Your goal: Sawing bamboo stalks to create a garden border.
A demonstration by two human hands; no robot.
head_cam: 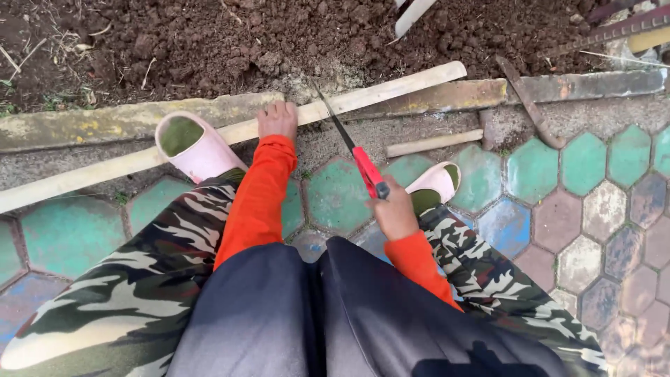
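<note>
A long pale wooden pole lies slanted across a low concrete curb. My left hand presses down on the pole near its middle. My right hand grips the red handle of a hand saw, whose dark blade rests across the pole just right of my left hand. My left foot in a pink rubber clog stands on the pole further left. Both arms wear orange sleeves.
Dug-up brown soil lies beyond the curb. A pickaxe with a wooden handle rests on the ground to the right. Coloured hexagonal paving covers the ground around my feet. My right clog stands on the paving.
</note>
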